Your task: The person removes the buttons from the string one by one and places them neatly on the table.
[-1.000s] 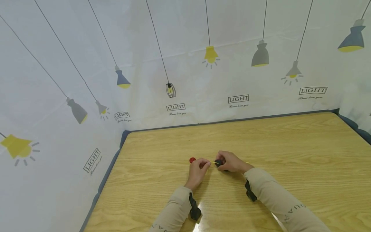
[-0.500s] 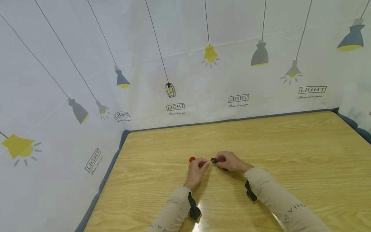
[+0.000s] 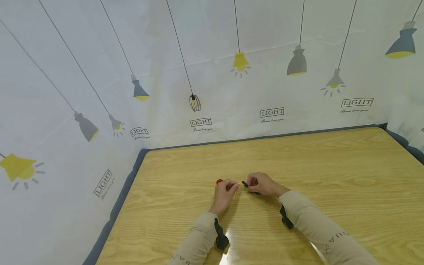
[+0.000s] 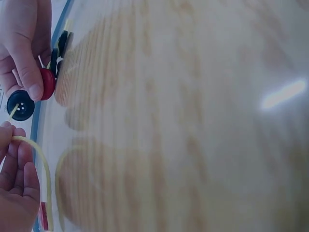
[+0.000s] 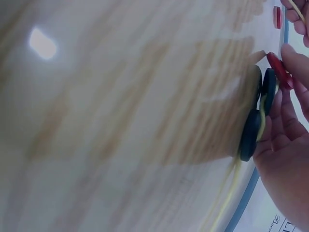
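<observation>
My left hand [image 3: 223, 194] pinches a thin yellow cord [image 4: 44, 162] that arches past its fingers and hangs down. A black button [image 4: 21, 105] with several holes sits on the cord between the hands, tilted edge-on in the head view. My right hand [image 3: 264, 184] holds a red button [image 4: 48, 84] between thumb and fingers, right beside that black one. Further along the cord, below the right fingers, are dark buttons [image 5: 250, 135], low against the tabletop. How the cord runs inside the right hand is hidden.
Another red button [image 3: 219, 182] lies on the wooden table [image 3: 185, 165] just behind my left hand. The cord's far end [image 3: 282, 185] shows past the right wrist. White cloth with lamp prints [image 3: 232, 95] stands behind and left of the table.
The black button has come out of the right fingers a little to the left along the cord, then turned edge-on. Both hands stay nearly in place.
</observation>
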The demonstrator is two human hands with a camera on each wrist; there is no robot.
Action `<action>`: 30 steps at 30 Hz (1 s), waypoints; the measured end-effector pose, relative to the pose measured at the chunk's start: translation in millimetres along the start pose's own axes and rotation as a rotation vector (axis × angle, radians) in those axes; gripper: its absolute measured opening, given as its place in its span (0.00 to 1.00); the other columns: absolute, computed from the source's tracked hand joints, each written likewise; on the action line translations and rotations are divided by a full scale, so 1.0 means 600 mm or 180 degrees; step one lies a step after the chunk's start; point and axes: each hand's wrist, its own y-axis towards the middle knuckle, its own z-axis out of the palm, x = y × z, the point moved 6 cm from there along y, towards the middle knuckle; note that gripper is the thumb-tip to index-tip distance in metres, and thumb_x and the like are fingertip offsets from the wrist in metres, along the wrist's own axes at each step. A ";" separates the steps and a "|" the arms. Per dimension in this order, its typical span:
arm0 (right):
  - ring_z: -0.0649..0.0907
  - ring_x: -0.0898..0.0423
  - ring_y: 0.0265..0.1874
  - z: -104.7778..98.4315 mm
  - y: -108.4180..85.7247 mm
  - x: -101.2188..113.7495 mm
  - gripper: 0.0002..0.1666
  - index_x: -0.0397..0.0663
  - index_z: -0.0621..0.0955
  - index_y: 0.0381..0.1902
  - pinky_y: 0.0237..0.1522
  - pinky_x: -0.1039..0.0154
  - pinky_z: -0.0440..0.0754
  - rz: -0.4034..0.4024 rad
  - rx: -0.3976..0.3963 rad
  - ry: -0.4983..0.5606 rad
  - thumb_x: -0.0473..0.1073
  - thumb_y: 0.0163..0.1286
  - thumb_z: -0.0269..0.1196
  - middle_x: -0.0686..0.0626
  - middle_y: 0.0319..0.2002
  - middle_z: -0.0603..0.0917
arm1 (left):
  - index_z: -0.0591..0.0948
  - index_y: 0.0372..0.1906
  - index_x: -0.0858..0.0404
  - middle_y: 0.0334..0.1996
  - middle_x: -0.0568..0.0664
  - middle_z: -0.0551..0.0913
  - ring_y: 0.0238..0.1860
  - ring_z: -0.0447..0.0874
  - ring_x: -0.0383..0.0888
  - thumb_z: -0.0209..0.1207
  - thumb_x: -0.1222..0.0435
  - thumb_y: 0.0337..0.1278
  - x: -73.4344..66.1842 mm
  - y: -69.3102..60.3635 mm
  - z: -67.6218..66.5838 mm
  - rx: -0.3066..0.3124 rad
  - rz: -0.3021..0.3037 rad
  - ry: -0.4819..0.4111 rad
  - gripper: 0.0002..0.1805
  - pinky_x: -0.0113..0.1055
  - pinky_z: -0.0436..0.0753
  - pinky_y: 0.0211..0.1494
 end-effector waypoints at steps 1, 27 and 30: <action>0.71 0.61 0.22 0.000 0.000 0.000 0.07 0.42 0.74 0.23 0.25 0.68 0.69 -0.0021 0.0001 -0.0004 0.33 0.55 0.63 0.53 0.22 0.74 | 0.81 0.32 0.67 0.24 0.51 0.80 0.24 0.75 0.37 0.56 0.66 0.55 0.000 0.000 0.000 0.0000 0.0009 -0.0007 0.08 0.27 0.73 0.26; 0.73 0.61 0.20 -0.011 -0.002 -0.005 0.03 0.42 0.79 0.25 0.21 0.68 0.71 0.0068 -0.0386 -0.0202 0.35 0.54 0.64 0.52 0.23 0.77 | 0.81 0.32 0.67 0.27 0.49 0.81 0.27 0.77 0.38 0.55 0.65 0.56 0.002 0.001 0.006 -0.0014 0.0005 -0.0009 0.08 0.27 0.74 0.30; 0.73 0.62 0.18 -0.011 -0.001 -0.004 0.03 0.43 0.79 0.25 0.21 0.68 0.71 0.0072 -0.0379 -0.0210 0.35 0.56 0.63 0.54 0.21 0.77 | 0.81 0.32 0.66 0.27 0.49 0.81 0.27 0.76 0.38 0.56 0.64 0.56 0.004 0.002 0.008 -0.0002 0.0010 -0.0029 0.09 0.27 0.74 0.30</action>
